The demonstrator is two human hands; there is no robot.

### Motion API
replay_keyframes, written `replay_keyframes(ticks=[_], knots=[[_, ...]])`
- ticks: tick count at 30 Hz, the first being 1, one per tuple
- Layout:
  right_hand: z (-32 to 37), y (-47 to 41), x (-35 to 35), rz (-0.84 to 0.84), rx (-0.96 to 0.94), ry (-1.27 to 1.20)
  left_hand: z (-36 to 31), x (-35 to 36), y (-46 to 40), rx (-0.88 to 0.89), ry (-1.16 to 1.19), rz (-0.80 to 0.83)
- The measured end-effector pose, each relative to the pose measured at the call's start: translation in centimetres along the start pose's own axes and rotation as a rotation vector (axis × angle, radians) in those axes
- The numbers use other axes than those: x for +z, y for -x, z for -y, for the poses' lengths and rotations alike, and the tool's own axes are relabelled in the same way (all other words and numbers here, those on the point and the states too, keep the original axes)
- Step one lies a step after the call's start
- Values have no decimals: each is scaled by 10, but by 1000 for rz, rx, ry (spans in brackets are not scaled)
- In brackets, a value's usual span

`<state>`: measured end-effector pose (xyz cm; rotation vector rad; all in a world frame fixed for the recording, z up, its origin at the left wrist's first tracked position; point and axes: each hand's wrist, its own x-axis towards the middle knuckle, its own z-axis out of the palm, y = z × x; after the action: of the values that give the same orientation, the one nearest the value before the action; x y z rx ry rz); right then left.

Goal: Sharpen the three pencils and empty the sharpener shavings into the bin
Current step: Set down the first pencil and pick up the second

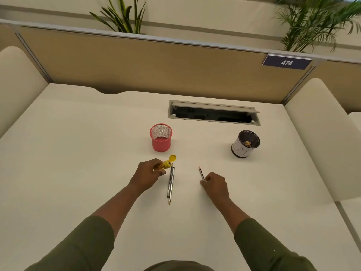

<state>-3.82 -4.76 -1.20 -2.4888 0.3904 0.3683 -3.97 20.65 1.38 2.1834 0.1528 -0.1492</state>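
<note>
My left hand [147, 174] grips a yellow sharpener [166, 163] just above the desk; its round lid [172, 158] is flipped open at the far end. Two pencils [170, 182] lie side by side on the desk right beside that hand. My right hand [214, 184] pinches a third pencil [201, 173], whose sharpened tip points away from me. A small black bin [245, 144] with a white paper label stands at the right; some shavings lie inside it.
A pink mesh cup [161, 137] stands just beyond the sharpener. An open cable hatch [214, 112] is sunk into the white desk [78, 153] behind both containers. A tan partition [136, 63] closes the far edge, with plants behind it.
</note>
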Motion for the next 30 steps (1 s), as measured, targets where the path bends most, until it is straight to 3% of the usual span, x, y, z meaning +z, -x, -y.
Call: replay_keyframes(ticks=[3, 6, 12, 23, 26, 30], knots=[[9, 1, 7, -113, -189, 285, 5, -4, -2, -5, -11, 21], [38, 7, 22, -77, -296, 269, 12, -8, -6, -5, -12, 31], [74, 15, 51, 97, -262, 109, 19, -10, -8, 6, -14, 73], [83, 4, 62, 26, -108, 140, 32, -14, -14, -22, -3, 111], [75, 6, 59, 9, -242, 248, 31, -14, -15, -12, 1, 113], [59, 8, 52, 106, -570, 423, 29, -14, -13, -11, -4, 115]])
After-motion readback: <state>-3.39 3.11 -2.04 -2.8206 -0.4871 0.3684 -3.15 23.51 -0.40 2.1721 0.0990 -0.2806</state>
